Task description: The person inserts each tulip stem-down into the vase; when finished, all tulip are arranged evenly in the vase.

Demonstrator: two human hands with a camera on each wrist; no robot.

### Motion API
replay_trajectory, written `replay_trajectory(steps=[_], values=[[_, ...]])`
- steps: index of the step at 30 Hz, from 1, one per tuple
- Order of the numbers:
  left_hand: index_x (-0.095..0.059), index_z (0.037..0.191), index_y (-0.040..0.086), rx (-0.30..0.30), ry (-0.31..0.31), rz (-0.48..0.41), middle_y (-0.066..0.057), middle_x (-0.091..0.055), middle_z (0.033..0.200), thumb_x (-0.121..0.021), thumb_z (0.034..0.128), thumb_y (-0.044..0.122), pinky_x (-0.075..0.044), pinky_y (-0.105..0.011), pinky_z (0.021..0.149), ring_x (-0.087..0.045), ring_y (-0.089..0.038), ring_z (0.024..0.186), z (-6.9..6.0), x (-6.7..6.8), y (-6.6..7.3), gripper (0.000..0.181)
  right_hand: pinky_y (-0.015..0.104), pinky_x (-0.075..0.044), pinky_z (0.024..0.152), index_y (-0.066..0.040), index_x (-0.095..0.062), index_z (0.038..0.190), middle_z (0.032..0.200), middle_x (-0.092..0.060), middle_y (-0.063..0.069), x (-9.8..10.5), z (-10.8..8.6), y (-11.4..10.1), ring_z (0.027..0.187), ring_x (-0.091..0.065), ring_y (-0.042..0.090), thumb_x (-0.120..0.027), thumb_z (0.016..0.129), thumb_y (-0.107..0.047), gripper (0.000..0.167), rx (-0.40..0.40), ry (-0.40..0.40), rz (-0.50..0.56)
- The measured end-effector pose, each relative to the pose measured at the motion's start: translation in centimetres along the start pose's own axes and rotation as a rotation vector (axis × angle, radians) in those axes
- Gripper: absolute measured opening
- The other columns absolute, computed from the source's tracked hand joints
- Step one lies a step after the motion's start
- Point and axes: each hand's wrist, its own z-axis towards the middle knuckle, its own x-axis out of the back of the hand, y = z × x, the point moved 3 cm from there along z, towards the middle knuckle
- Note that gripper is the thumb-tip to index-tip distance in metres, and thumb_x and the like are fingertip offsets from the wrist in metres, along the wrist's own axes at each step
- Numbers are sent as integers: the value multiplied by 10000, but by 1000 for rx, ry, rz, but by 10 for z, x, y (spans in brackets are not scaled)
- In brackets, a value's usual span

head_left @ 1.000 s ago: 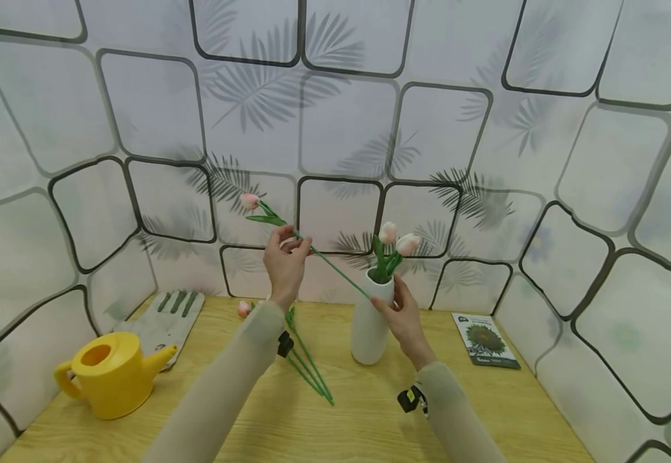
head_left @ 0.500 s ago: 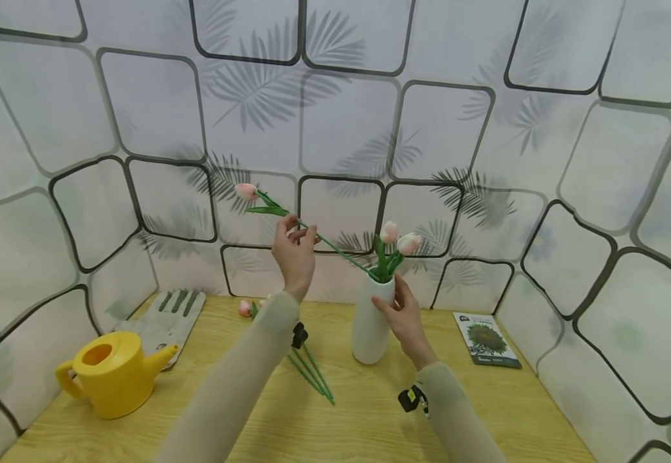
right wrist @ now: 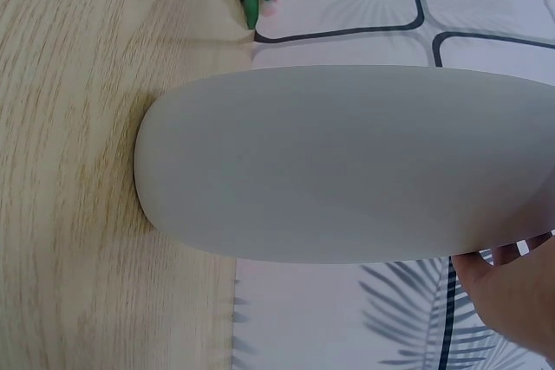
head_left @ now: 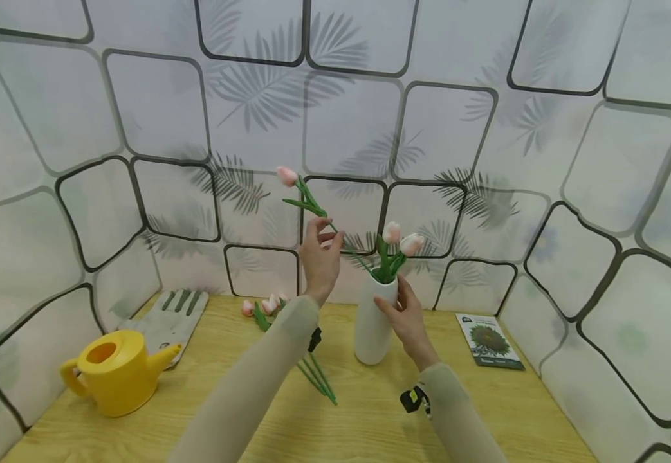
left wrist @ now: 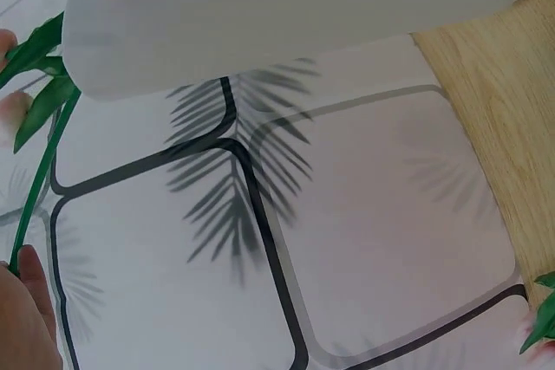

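Note:
In the head view my left hand (head_left: 320, 260) pinches the green stem of a pink tulip (head_left: 287, 176), its bloom tilted up to the left. The stem's lower end is at the mouth of a white vase (head_left: 370, 334); how deep it sits is hidden. Two pale pink tulips (head_left: 412, 244) stand in the vase. My right hand (head_left: 403, 316) holds the vase near its rim, thumb in front. In the left wrist view, the stem runs past the vase (left wrist: 295, 19) to my left hand (left wrist: 24, 327). The right wrist view shows the vase (right wrist: 338, 162) standing on the table.
Several loose tulips (head_left: 268, 307) lie on the wooden table (head_left: 289, 431), partly behind my left forearm. A yellow watering can (head_left: 118, 376) and a grey glove (head_left: 167, 321) are at left. A seed packet (head_left: 488, 341) lies at right. Patterned walls stand behind and beside.
My left hand has moved right, bringing the tulip toward the vase, and the stem's end went from my right fingers to the vase mouth. The bloom rose. My right hand stays on the vase.

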Motion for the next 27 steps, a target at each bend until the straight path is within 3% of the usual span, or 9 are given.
replay_trajectory(steps=[7,13,20,27], values=[[-604,1194,78,-46,-94,76,-113,-666,1221,-673,929,82,-602,-320,748,-709,-225,902,-13,-16,-2,274,544,-332,1149,-123,-279,1544,1523,-391,171,0,0,1,1384,-407,361,-680,935,-155,729,4,5,2],[-629,1137,64,-64,-131,118,-102,-712,1083,-648,945,81,-599,-318,732,-711,-214,865,-23,-24,-4,193,543,-324,1154,-119,-271,1547,1537,-375,165,-1,-1,-1,1400,-388,355,-676,938,-155,732,4,2,3],[-628,1160,72,-47,-226,149,-99,-692,1146,-663,926,55,-595,-288,735,-713,-215,899,-31,-33,-7,237,541,-321,1156,-110,-274,1544,1533,-378,173,0,2,0,1401,-386,353,-674,940,-159,726,24,-7,3],[-632,1127,53,-46,-277,175,-127,-711,1082,-677,899,18,-581,-276,692,-710,-222,873,-39,-40,-9,235,546,-309,1161,-174,-297,1538,1533,-387,124,3,13,25,1407,-381,324,-679,937,-196,712,44,3,24]])
